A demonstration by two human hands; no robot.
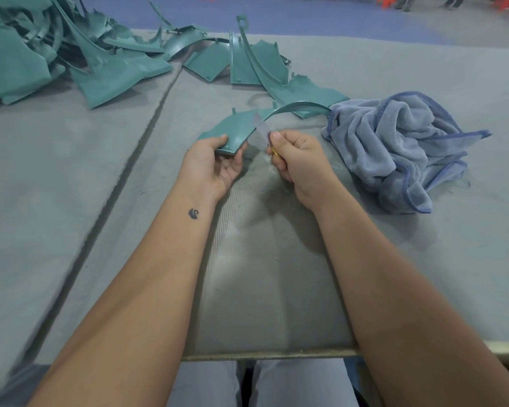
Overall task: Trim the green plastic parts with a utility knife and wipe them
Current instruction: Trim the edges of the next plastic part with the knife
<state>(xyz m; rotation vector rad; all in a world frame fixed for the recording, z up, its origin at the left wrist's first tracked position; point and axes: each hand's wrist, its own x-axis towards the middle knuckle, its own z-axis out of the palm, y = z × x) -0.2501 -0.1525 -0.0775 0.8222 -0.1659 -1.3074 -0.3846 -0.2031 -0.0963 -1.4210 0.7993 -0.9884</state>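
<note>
Two bare forearms reach out over a grey felt-covered table, whose surface is split by a dark seam running diagonally away to the left of the left hand. A metal edge strip shows at the near rim of the table, above the person's pale trousers. Beyond the far edge lies a blue-purple floor, with blurred orange shapes at the top of the view.

The left hand grips the near end of a green plastic part, thumb on top and fingers curled beneath. The part's long axis runs from that hand away and to the right: a flat panel near the hand that narrows into a curved strip arching over towards the cloth. Small pegs stand up along its far edge.

The right hand is closed around a utility knife, with a bit of yellow handle showing between the fingers. The blade is blurred, but appears to point away and slightly left, lying against the part's right edge.

Just right of the right hand sits a crumpled blue-grey cloth. Beyond both hands and far to the left sprawls a heap of green plastic parts.
</note>
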